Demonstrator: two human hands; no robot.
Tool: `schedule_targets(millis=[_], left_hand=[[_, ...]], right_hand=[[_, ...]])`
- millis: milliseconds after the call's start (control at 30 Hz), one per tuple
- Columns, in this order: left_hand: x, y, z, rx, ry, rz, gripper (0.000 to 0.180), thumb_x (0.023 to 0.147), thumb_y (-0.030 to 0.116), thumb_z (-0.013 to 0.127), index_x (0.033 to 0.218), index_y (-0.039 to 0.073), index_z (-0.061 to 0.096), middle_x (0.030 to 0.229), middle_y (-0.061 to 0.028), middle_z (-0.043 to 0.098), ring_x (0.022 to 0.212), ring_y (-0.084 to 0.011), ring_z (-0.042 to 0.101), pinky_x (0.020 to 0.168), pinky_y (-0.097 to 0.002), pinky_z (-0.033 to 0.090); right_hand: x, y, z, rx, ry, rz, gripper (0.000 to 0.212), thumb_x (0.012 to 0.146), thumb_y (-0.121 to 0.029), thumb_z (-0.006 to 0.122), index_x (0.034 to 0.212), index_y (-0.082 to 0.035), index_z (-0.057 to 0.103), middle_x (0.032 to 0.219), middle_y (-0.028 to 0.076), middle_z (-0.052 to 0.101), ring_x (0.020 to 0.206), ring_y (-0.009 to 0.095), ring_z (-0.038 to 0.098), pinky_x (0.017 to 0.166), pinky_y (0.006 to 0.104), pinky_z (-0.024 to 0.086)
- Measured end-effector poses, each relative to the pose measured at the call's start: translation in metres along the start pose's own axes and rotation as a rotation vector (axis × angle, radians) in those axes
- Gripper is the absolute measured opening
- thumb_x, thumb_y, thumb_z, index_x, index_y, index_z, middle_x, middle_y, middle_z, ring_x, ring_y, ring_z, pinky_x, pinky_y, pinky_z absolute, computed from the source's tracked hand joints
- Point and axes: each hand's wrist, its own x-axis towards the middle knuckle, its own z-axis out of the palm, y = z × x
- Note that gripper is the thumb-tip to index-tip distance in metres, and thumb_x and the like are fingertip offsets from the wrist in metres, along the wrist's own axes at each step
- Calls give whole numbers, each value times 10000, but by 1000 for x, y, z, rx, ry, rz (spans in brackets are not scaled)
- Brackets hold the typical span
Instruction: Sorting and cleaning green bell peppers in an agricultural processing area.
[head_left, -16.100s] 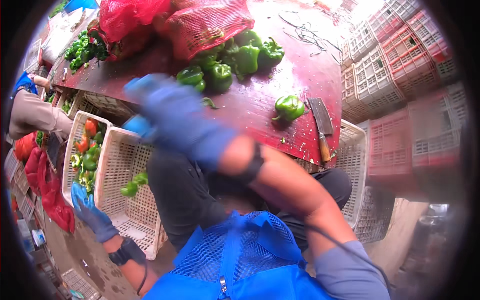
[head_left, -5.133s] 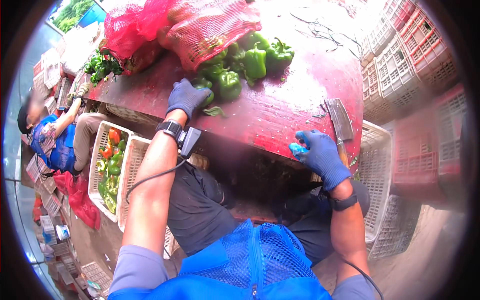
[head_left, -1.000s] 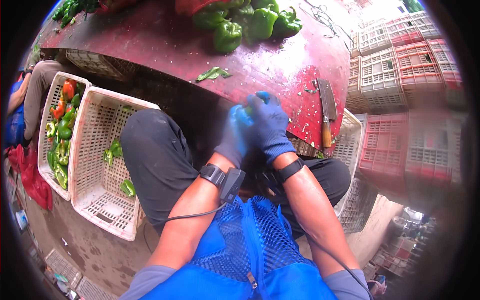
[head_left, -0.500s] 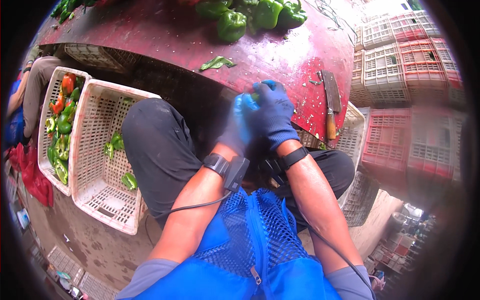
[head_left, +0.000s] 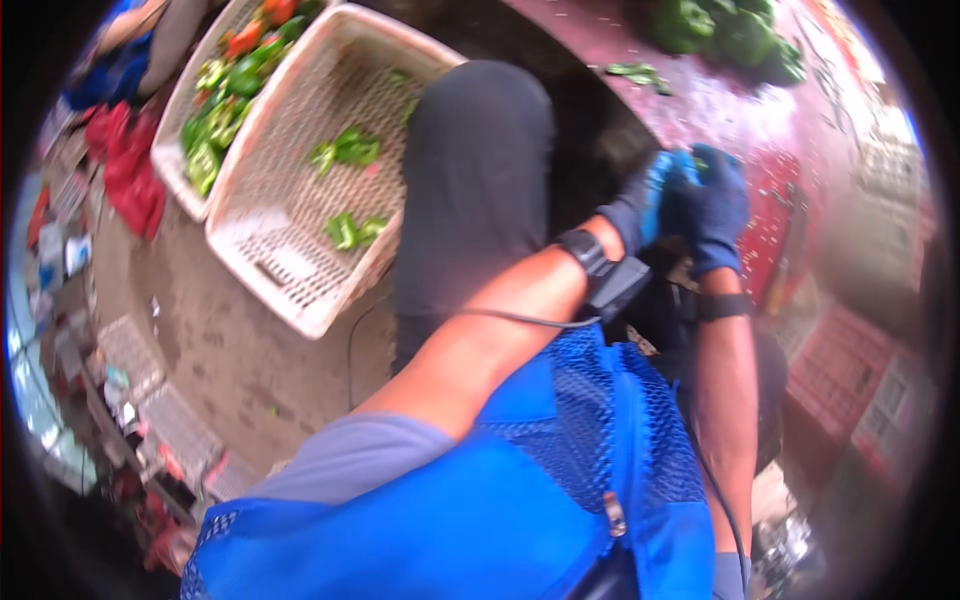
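View has swung down and to my left since half a second ago: the dark red bench (head_left: pixel 700 90) now sits only in the upper right corner, and the floor (head_left: pixel 250 350) fills the left side. My knee in dark trousers (head_left: pixel 470 190) runs up the middle.

Two white plastic crates beside the knee. The near crate (head_left: pixel 300 200) holds only a few green pepper pieces (head_left: pixel 345 150), most of its mesh bottom bare. The far crate (head_left: pixel 200 110) is well filled with green and red peppers. Another person's sleeve shows at the top left, beyond that crate.

Pile of whole green peppers (head_left: pixel 720 30) on the bench, now at the top edge, with one loose green scrap (head_left: pixel 640 72) lying apart from it.

My hands have stayed together, as a moment ago, held just off the bench edge above my lap. Both in blue gloves. Left hand (head_left: pixel 640 205) is curled closed; right hand (head_left: pixel 715 210) is closed against it, fingers wrapped over. A sliver of green (head_left: pixel 700 163) shows between them at the top, so I judge they grip a small pepper piece, though blur hides its shape.

Judgement: head turned toward the near crate while the hands kept working the piece; it looks about ready to go there.

Knife on the bench: too blurred to place.
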Motion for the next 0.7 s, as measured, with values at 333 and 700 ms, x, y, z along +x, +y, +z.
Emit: schedule_targets(millis=[333, 700], left_hand=[[-8, -4, 11, 197, 225, 80, 316, 928, 428, 537, 893, 151, 684, 882, -59, 706, 803, -204, 652, 772, -359, 534], [-15, -1, 7, 199, 239, 24, 335, 949, 430, 529, 1052, 139, 660, 1009, -90, 702, 920, -264, 651, 852, -442, 528]], right_hand=[[2, 10, 4, 44, -52, -23, 348, 862, -436, 685, 1068, -155, 690, 1030, 164, 673, 939, 357, 651, 821, 443, 510], [7, 12, 4, 72, -65, 12, 373, 865, -461, 681, 1061, -145, 699, 1006, 174, 668, 930, 349, 651, 815, 441, 504]])
